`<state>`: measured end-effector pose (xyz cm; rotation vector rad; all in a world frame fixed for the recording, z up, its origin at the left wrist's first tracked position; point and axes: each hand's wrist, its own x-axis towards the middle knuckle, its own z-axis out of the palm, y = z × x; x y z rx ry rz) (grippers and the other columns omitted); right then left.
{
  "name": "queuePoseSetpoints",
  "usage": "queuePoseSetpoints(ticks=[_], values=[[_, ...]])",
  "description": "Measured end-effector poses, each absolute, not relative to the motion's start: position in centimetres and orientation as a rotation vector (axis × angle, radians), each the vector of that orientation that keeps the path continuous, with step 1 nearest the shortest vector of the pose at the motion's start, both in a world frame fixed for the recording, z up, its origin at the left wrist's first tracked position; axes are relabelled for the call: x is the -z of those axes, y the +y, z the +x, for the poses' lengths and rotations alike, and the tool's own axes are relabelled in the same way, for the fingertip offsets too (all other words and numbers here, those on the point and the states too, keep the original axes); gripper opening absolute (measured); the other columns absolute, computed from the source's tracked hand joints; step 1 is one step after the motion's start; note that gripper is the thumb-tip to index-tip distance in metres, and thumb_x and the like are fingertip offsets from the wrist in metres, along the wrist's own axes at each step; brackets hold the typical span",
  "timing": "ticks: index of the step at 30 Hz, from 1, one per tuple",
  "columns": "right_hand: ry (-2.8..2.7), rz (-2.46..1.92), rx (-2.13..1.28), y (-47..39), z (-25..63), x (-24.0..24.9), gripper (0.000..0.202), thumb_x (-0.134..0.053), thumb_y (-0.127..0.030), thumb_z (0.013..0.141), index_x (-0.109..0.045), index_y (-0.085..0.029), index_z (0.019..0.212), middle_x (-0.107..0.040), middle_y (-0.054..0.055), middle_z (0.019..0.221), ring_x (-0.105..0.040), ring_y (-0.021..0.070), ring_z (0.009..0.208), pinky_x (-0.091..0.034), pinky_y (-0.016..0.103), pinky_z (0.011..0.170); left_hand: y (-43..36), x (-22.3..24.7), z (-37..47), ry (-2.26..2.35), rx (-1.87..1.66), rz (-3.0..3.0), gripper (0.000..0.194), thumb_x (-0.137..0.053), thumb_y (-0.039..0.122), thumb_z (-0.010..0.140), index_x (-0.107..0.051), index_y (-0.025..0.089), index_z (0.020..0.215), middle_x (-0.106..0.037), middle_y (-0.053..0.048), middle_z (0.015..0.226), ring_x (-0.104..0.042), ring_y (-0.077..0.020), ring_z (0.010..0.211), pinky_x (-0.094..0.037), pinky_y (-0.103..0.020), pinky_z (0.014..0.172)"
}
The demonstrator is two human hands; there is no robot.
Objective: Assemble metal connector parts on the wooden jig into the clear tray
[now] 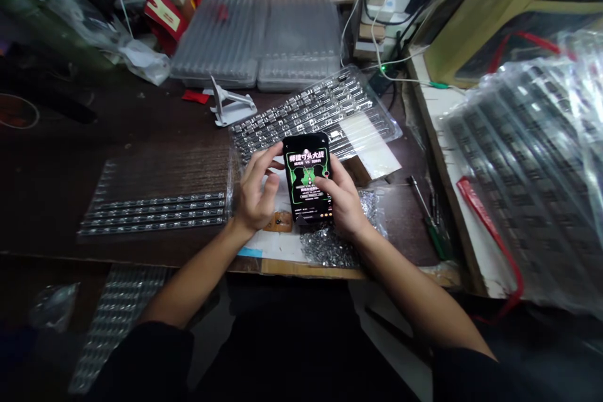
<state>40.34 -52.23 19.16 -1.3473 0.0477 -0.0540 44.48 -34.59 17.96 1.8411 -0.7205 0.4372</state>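
Note:
A black smartphone (308,179) with a lit green and pink screen is upright in front of me, over the table's front part. My right hand (346,201) grips its right side, with the thumb over the screen. At the phone's left, my left hand (258,191) has its fingers curved and apart, fingertips near the upper left edge; whether they touch it I cannot tell. Below the phone lie a small brown block (279,222) and a clear bag of small shiny metal pieces (330,246). Behind it is a clear tray (301,110) of metal parts in rows.
Another tray (153,213) with metal rows lies at the left. Stacked clear trays (301,34) stand at the back, near a white phone stand (232,107). A green-handled screwdriver (438,239) lies right, beside a raised ledge with wrapped trays (527,169).

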Motion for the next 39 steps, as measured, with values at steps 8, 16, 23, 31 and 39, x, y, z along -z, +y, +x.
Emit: queuePoseSetpoints(ticks=[8,16,23,31,39], values=[[0.044,-1.385,0.031,-52.4,40.3,-18.6,0.047,-0.054,-0.033,0.081,-0.062,-0.029,0.127,-0.065,-0.001,0.133,-0.056,0.03,0.124,-0.041,0.049,0.111,-34.6,-18.4,44.4,-0.736,-0.48,1.887,0.046,-0.038,0.045,0.105,-0.051,0.028,0.146,-0.055,-0.011,0.135,-0.063,-0.0195,0.101,-0.057,-0.036,0.086],[0.004,-1.408,0.035,-52.1,40.2,-18.5,0.048,-0.053,-0.033,0.081,-0.063,-0.03,0.128,-0.061,-0.003,0.142,-0.047,0.0291,0.138,-0.031,0.048,0.121,-34.6,-18.5,44.6,-0.76,-0.591,1.963,0.048,-0.037,0.045,0.104,-0.052,0.026,0.146,-0.055,-0.012,0.136,-0.057,-0.0246,0.121,-0.05,-0.045,0.104],[0.007,-1.396,0.059,-52.1,40.4,-18.4,0.044,-0.055,-0.034,0.084,-0.061,-0.029,0.127,-0.063,-0.001,0.14,-0.054,0.0296,0.131,-0.037,0.049,0.117,-34.6,-18.3,44.9,-0.819,-0.6,2.003,0.045,-0.037,0.042,0.105,-0.055,0.027,0.144,-0.048,-0.012,0.145,-0.057,-0.0237,0.119,-0.051,-0.044,0.102],[0.116,-1.257,0.234,-52.5,41.0,-18.0,0.039,-0.054,-0.037,0.084,-0.064,-0.027,0.12,-0.067,0.001,0.132,-0.057,0.0279,0.125,-0.04,0.046,0.114,-34.4,-18.9,44.1,-1.088,-0.533,1.981,0.042,-0.041,0.044,0.104,-0.079,0.027,0.097,-0.055,-0.007,0.143,-0.054,-0.025,0.124,-0.051,-0.042,0.095],[0.128,-1.278,0.293,-52.9,41.2,-18.1,0.035,-0.053,-0.037,0.086,-0.064,-0.028,0.117,-0.067,0.001,0.127,-0.054,0.0259,0.126,-0.039,0.046,0.114,-34.6,-18.7,44.2,-1.251,-0.558,1.847,0.041,-0.046,0.051,0.1,-0.079,0.028,0.091,-0.059,-0.006,0.14,-0.056,-0.024,0.121,-0.047,-0.043,0.103]])
